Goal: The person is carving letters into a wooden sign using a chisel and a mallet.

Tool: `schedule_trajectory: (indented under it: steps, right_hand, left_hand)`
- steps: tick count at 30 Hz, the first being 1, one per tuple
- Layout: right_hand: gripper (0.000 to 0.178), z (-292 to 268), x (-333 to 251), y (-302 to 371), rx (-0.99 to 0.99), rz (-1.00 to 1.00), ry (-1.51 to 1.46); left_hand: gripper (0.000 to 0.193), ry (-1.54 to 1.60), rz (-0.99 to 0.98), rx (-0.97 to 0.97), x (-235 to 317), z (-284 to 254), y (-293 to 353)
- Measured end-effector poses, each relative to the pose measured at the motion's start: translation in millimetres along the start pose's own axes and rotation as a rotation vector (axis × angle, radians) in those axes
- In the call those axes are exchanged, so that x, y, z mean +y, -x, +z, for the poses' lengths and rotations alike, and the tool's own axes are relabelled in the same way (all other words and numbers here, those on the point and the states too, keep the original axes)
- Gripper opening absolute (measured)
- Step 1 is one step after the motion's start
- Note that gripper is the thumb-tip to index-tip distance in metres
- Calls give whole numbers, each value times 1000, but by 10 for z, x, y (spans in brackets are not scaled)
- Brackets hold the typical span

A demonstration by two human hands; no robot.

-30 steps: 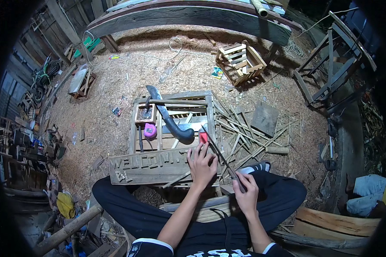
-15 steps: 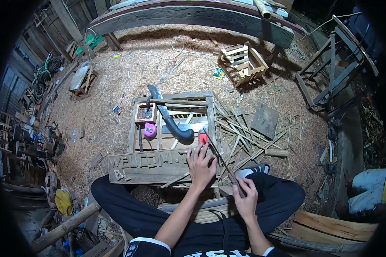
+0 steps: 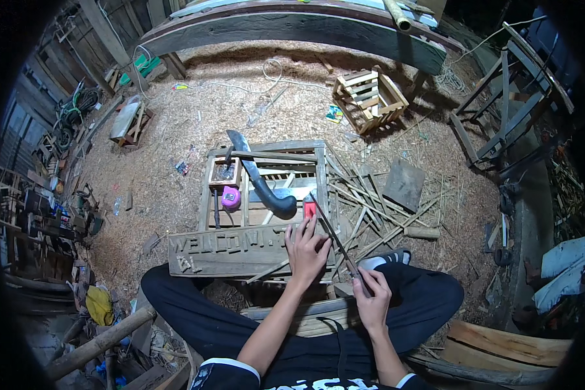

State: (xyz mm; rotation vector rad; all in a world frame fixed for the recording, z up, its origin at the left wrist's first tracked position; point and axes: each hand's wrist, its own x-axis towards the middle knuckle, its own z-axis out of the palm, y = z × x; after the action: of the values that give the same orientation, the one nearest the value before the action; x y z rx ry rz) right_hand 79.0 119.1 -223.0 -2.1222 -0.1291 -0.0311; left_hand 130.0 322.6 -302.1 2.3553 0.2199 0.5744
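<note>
My right hand [image 3: 372, 292] is wrapped around the handle end of a long, thin, dark knife-like blade [image 3: 331, 231], which slants up and left past my other hand. My left hand [image 3: 307, 250] rests at the right end of a wooden board [image 3: 221, 265], thumb and index finger pinched together; anything between them is too small to make out. Short stick pieces form raised letters on the board. Beyond it, a curved machete [image 3: 260, 182] with a black handle lies across a slatted wooden frame. A red-handled tool [image 3: 310, 207] lies just past my left fingertips.
On the frame sit a pink tape measure [image 3: 230, 197], a small wooden box [image 3: 224, 172] and a hammer [image 3: 266, 156]. Split sticks [image 3: 370, 208] and a flat plate [image 3: 403, 186] lie right. A slatted crate [image 3: 370, 104] stands farther off, before a heavy bench [image 3: 292, 32].
The view has shifted slightly, moving the surroundings a little to the right. Both hands keep nearly the same places, and the blade stays in my right hand.
</note>
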Motion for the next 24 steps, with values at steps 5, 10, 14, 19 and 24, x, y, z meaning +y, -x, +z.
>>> schedule_trajectory:
  steps: [5, 10, 14, 19, 24]
  right_hand:
    - [33, 10, -210, 93, 15, -30, -4]
    - [34, 239, -448, 27, 28, -117, -186]
    - [33, 614, -694, -103, -4, -138, -227]
    - [34, 1168, -974, -332, -85, -178, -193]
    - [31, 1733, -1265, -412, -110, -407, -64]
  left_hand:
    - [14, 4, 53, 71, -22, -143, 21]
    - [15, 233, -216, 128, -62, -693, -128]
    - [16, 109, -43, 264, -349, -1286, -288]
    - [15, -99, 74, 297, -712, -2099, -266]
    - [20, -227, 129, 257, -1032, -2624, -124]
